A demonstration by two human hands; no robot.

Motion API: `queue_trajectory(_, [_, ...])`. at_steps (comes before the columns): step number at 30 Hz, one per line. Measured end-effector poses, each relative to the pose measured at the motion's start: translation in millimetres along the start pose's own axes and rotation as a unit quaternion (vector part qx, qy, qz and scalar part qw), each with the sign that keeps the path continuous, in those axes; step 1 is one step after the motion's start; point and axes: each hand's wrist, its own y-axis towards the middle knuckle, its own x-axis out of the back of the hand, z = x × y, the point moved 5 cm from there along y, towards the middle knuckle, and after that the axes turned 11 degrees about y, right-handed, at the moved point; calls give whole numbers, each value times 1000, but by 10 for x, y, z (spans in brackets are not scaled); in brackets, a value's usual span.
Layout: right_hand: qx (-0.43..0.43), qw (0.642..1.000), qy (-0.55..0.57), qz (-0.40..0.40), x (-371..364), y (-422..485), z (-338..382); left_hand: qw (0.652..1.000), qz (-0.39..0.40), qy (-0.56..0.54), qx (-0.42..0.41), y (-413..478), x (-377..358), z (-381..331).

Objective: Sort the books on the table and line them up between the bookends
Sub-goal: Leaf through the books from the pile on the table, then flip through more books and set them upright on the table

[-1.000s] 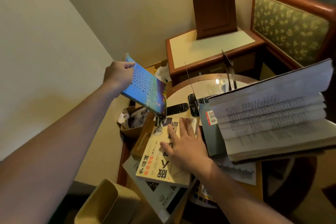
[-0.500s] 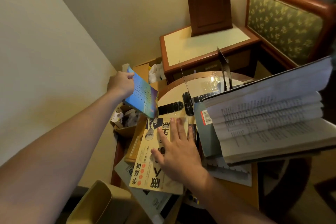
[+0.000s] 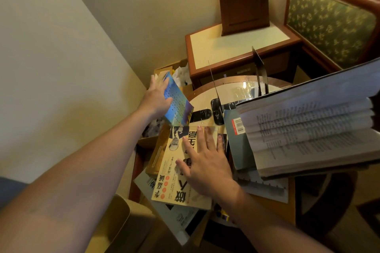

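My left hand [image 3: 157, 98] holds a small blue book [image 3: 177, 104] tilted on edge at the round table's left rim, thumb on its cover. My right hand [image 3: 204, 160] lies flat with straight fingers on a cream book with large black characters [image 3: 174, 172], which tops a messy pile. Two thin black bookends stand on the tabletop [image 3: 202, 101]: the left bookend [image 3: 214, 88] and the right bookend [image 3: 260, 72]. A thick open book [image 3: 308, 127] fans its pages at the right, over a grey-blue book [image 3: 236, 141].
A brown book [image 3: 158, 150] and magazines [image 3: 176, 215] lie under the cream book. A wooden side table [image 3: 232, 47] with a dark box [image 3: 244, 0] stands behind. Cardboard boxes [image 3: 148, 139] sit on the floor at left, a beige bin [image 3: 121, 226] near me, a green upholstered chair [image 3: 329, 18] at right.
My left hand has lowered the blue book toward the table's left edge and turned it more upright. My right hand stays flat on the cream book.
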Motion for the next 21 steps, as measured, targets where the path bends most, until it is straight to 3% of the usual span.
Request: queue_trajectory(21, [-5, 1000, -18, 5, -14, -12, 4, 998, -23, 55, -34, -226, -34, 11])
